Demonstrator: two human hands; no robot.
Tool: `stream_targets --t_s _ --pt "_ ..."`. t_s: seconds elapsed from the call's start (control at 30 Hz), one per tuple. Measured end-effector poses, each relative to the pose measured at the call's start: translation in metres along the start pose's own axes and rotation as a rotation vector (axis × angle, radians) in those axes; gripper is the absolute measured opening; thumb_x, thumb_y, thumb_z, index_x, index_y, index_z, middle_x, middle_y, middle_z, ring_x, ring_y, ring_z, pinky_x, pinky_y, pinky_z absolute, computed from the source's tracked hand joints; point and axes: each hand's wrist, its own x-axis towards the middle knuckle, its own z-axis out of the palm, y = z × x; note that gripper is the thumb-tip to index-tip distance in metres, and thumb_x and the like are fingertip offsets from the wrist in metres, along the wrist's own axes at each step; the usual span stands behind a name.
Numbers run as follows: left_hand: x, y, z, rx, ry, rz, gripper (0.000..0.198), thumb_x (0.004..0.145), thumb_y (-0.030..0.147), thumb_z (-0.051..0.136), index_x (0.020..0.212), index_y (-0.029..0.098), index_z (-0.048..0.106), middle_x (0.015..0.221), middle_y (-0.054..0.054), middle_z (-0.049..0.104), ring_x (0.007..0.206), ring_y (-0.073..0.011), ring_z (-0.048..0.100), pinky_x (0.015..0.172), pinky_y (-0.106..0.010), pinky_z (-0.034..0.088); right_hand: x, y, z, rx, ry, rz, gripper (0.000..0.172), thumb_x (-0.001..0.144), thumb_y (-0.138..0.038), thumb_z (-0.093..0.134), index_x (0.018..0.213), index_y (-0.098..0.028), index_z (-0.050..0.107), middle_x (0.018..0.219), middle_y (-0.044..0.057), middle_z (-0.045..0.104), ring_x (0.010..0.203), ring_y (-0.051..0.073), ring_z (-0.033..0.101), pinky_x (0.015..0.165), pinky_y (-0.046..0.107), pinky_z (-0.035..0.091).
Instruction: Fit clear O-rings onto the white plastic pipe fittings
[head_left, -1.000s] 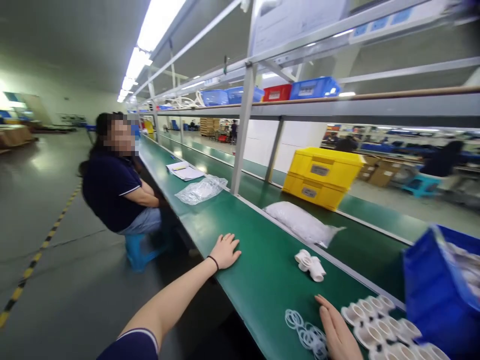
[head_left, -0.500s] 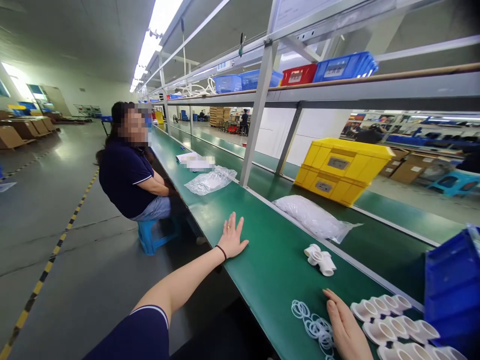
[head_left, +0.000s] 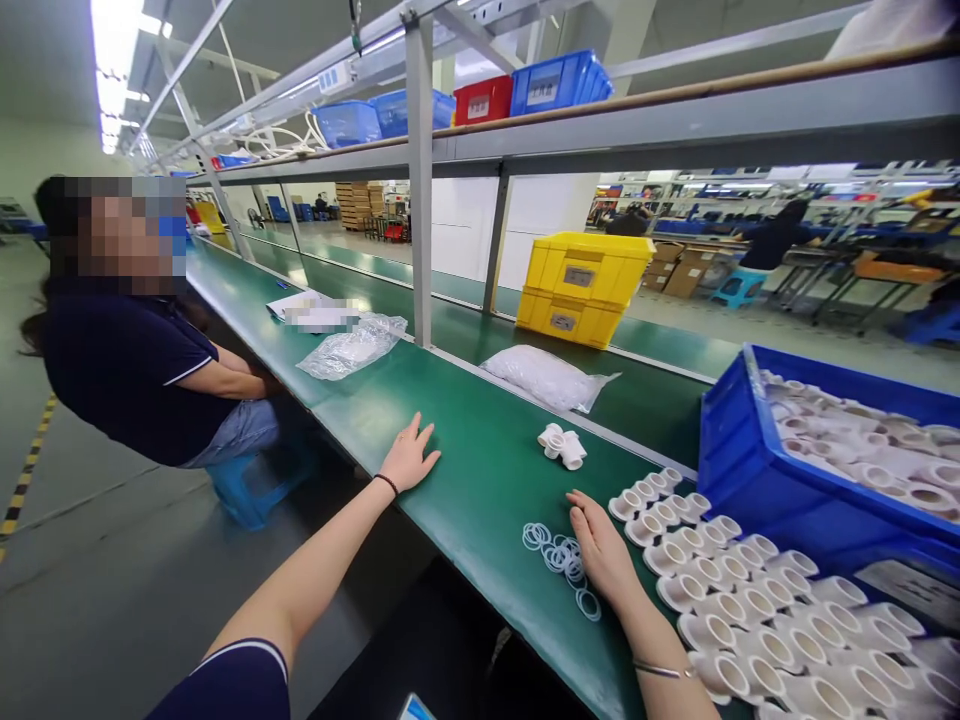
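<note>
My left hand (head_left: pixel 409 458) lies flat near the front edge of the green bench (head_left: pixel 465 490), fingers spread, with nothing in it. Resting on its side on the bench, my right hand (head_left: pixel 601 548) has its fingers stretched out and seems to hold nothing; some fingers are hidden behind the hand. Touching or close beside it on the left is a loose cluster of thin, pale rings (head_left: pixel 562 556). Just beyond its fingertips sits a small group of white pipe fittings (head_left: pixel 562 446). To its right, white flanged pipe fittings (head_left: pixel 724 607) stand in several rows.
A blue crate (head_left: pixel 724 430) full of white fittings stands at the right. Behind the bench are a filled clear bag (head_left: pixel 547 375) and stacked yellow bins (head_left: pixel 581 290). A crumpled plastic bag (head_left: pixel 352 345) and papers lie farther left. A seated co-worker (head_left: pixel 127 370) is at the left.
The view has swung to the right, bringing the blue crate and more rows of fittings into sight. Both my hands stay at about the same spots on the bench.
</note>
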Motion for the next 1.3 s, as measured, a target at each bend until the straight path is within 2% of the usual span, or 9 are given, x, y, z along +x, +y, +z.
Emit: stream_targets --t_s 0.07,0.13,0.2,0.3,0.5,0.6,0.73,0.93,1.3 --pt "-0.001 0.001 -0.002 -0.018 0.080 -0.058 0.066 0.085 0.045 0.047 0.141 0.017 0.025 0.151 -0.015 -0.003 0.136 -0.0329 0.020 0.106 -0.046 0.029 0.000 0.001 0.000 0.002 0.003 -0.003 0.045 0.091 -0.047 0.032 0.116 -0.018 0.057 0.123 0.011 0.054 0.120 0.024 0.045 0.106 0.047 0.033" --pt "-0.002 0.002 -0.003 -0.006 0.171 -0.099 0.072 0.086 0.046 0.046 0.143 0.015 0.017 0.151 -0.016 -0.009 0.138 -0.0350 0.010 0.106 -0.049 0.027 0.000 0.002 0.000 -0.002 0.012 0.004 0.045 0.091 -0.047 0.032 0.116 -0.018 0.056 0.124 0.011 0.053 0.121 0.024 0.044 0.107 0.047 0.032" --pt "-0.001 0.002 -0.004 0.010 0.171 -0.111 0.068 0.088 0.047 0.042 0.143 0.013 0.020 0.150 -0.018 0.009 0.137 -0.0331 0.012 0.108 -0.050 0.024 0.000 0.002 0.000 -0.005 0.019 0.005 0.046 0.091 -0.047 0.033 0.117 -0.017 0.055 0.126 0.012 0.052 0.121 0.025 0.044 0.106 0.047 0.032" --pt "0.000 0.001 -0.002 0.031 0.027 -0.065 0.051 0.090 0.045 0.037 0.131 0.016 0.042 0.134 -0.014 0.044 0.131 -0.0290 0.030 0.108 -0.049 0.024 -0.001 0.000 -0.001 -0.009 0.017 -0.008 0.046 0.092 -0.047 0.032 0.117 -0.017 0.055 0.127 0.013 0.051 0.120 0.025 0.045 0.106 0.046 0.032" --pt "0.001 0.001 -0.002 0.083 -0.006 -0.007 0.043 0.090 0.043 0.037 0.120 0.016 0.053 0.126 -0.013 0.050 0.124 -0.0276 0.039 0.108 -0.046 0.025 0.001 0.001 -0.001 -0.012 0.005 -0.006 0.047 0.092 -0.049 0.031 0.116 -0.017 0.054 0.126 0.013 0.051 0.120 0.025 0.045 0.104 0.047 0.034" --pt "-0.002 0.006 -0.006 0.089 0.041 -0.046 0.050 0.088 0.044 0.041 0.129 0.014 0.045 0.138 -0.017 0.035 0.131 -0.0307 0.029 0.107 -0.047 0.025 0.001 0.002 -0.001 -0.016 -0.001 -0.010 0.047 0.092 -0.049 0.030 0.117 -0.017 0.054 0.126 0.013 0.051 0.120 0.024 0.045 0.105 0.046 0.033" --pt "-0.004 0.013 -0.011 0.152 0.310 -0.186 0.071 0.086 0.046 0.047 0.143 0.013 0.021 0.150 -0.020 -0.001 0.137 -0.0390 -0.002 0.107 -0.059 0.010 0.000 0.001 -0.001 -0.019 -0.004 -0.009 0.046 0.093 -0.047 0.030 0.117 -0.016 0.054 0.127 0.013 0.051 0.121 0.024 0.044 0.105 0.046 0.033" --pt "0.002 0.004 -0.002 0.108 -0.039 -0.032 0.046 0.091 0.043 0.036 0.128 0.018 0.046 0.138 -0.013 0.041 0.130 -0.0292 0.032 0.107 -0.049 0.022 0.002 0.000 0.000 -0.007 0.042 -0.003 0.042 0.093 -0.045 0.032 0.115 -0.018 0.056 0.125 0.011 0.053 0.117 0.024 0.048 0.102 0.045 0.038" --pt "-0.001 0.003 -0.001 0.141 -0.008 -0.034 0.044 0.091 0.043 0.036 0.125 0.019 0.049 0.136 -0.009 0.045 0.129 -0.0261 0.035 0.107 -0.047 0.026 0.002 -0.004 -0.003 -0.005 0.052 -0.063 0.028 0.092 -0.035 0.049 0.115 -0.019 0.055 0.120 0.008 0.053 0.103 0.020 0.055 0.089 0.040 0.047"
